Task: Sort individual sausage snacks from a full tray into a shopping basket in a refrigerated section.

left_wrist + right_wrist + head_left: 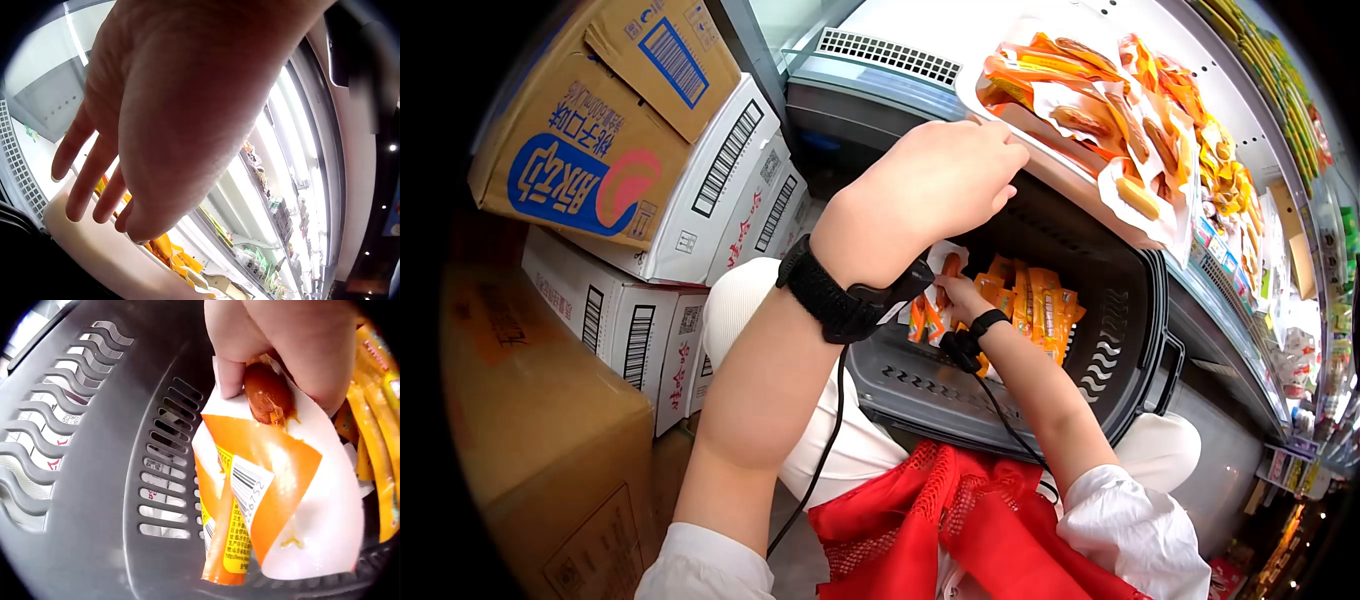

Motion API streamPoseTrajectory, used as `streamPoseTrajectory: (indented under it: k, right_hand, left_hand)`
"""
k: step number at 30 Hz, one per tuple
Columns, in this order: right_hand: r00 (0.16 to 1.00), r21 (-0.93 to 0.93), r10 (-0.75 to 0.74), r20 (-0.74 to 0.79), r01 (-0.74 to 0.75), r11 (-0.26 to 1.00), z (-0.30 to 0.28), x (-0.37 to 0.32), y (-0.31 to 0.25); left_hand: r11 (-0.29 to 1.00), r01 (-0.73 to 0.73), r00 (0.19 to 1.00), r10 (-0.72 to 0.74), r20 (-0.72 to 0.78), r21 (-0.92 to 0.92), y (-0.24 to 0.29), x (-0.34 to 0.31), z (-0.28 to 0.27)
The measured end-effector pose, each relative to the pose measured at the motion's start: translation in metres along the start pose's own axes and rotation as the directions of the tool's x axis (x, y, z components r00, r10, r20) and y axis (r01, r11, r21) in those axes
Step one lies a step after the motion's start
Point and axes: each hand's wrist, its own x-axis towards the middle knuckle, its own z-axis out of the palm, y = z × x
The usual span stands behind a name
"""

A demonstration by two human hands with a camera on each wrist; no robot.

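Observation:
My left hand [930,180] is at the near corner of a white tray [1072,182] of sausages in orange and white wrappers [1135,125]. In the left wrist view its fingers [84,187] extend loosely, overlapping the tray's rim, with nothing held. Down inside the grey basket [1120,300], my right hand [966,302] pinches a sausage [267,394] in an opened orange and white wrapper [275,469]. The right wrist view shows the sausage's browned end between thumb and fingers, the wrapper spreading out below it. Several orange packets [1040,305] lie beside the right hand in the basket.
Stacked cardboard boxes [615,130] and white cartons [710,180] stand on the left. A chilled shelf unit with a vent grille [890,55] runs along the far side. The basket has a side handle [1172,370] and sits between the person's knees.

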Motion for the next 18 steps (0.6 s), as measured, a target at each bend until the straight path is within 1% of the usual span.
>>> streamPoseTrajectory:
  k: [1, 2, 3, 5, 6, 7, 8, 9, 10, 11, 13, 14, 15, 17, 18]
  right_hand:
    - [0.999, 0.015, -0.036, 0.004, 0.036, 0.999, 0.010, -0.006, -0.004]
    - [0.997, -0.092, 0.037, 0.067, -0.031, 0.995, 0.010, 0.004, -0.005]
    - [0.976, 0.205, -0.090, 0.196, 0.049, 0.978, 0.017, 0.008, 0.003]
    - [0.975, 0.206, -0.090, 0.203, 0.047, 0.977, 0.014, 0.018, 0.003]
    - [0.976, -0.040, -0.166, 0.139, 0.173, 0.984, 0.001, 0.044, 0.016]
    - [0.978, -0.040, -0.157, 0.139, 0.164, 0.986, -0.009, 0.055, 0.028]
    - [0.930, -0.387, -0.361, 0.065, 0.357, 0.850, -0.017, 0.062, 0.039]
    - [0.826, -0.688, -0.559, 0.073, 0.447, 0.571, -0.023, 0.064, 0.046]
    - [0.849, -0.819, -0.524, 0.075, 0.352, 0.452, -0.027, 0.055, 0.047]
    - [0.851, -0.817, -0.521, 0.072, 0.349, 0.458, -0.030, 0.048, 0.048]
    - [0.862, -0.916, -0.418, 0.288, 0.376, 0.143, -0.033, 0.034, 0.049]
    - [0.905, -0.951, -0.322, 0.278, 0.306, 0.037, -0.030, 0.028, 0.052]
    - [0.907, -0.951, -0.318, 0.276, 0.305, 0.044, -0.026, 0.023, 0.055]
    - [0.841, -0.913, -0.390, 0.375, 0.264, -0.310, -0.024, 0.016, 0.062]
    - [0.842, -0.916, -0.390, 0.372, 0.265, -0.303, -0.024, 0.016, 0.069]
  left_hand:
    - [1.000, 0.002, 1.000, -0.002, 0.003, -0.003, -0.002, 0.001, -0.002]
    - [1.000, 0.030, 0.999, -0.030, 0.017, 0.000, -0.004, 0.002, -0.004]
    - [0.998, 0.060, 0.998, -0.060, 0.032, 0.004, -0.007, 0.004, -0.005]
    - [0.998, 0.062, 0.998, -0.062, 0.027, 0.004, -0.012, 0.007, -0.007]
    - [0.998, 0.062, 0.998, -0.062, 0.020, 0.009, -0.014, 0.008, -0.008]
    - [0.998, 0.066, 0.997, -0.066, 0.027, 0.005, -0.016, 0.010, -0.009]
    - [0.997, 0.077, 0.997, -0.077, 0.015, 0.007, -0.019, 0.011, -0.011]
    - [0.996, 0.086, 0.996, -0.086, 0.002, 0.011, -0.021, 0.012, -0.014]
    - [0.992, 0.122, 0.992, -0.122, 0.017, 0.012, -0.021, 0.012, -0.015]
    - [0.993, 0.120, 0.993, -0.120, 0.023, 0.011, -0.022, 0.012, -0.015]
    - [0.990, 0.142, 0.987, -0.143, 0.073, 0.020, -0.024, 0.012, -0.013]
    - [0.990, 0.141, 0.987, -0.142, 0.080, 0.020, -0.024, 0.013, -0.013]
    - [0.990, 0.142, 0.985, -0.143, 0.097, 0.017, -0.024, 0.014, -0.012]
    - [0.990, 0.141, 0.982, -0.142, 0.122, 0.015, -0.023, 0.014, -0.010]
    - [0.990, 0.138, 0.983, -0.139, 0.118, 0.021, -0.023, 0.014, -0.009]
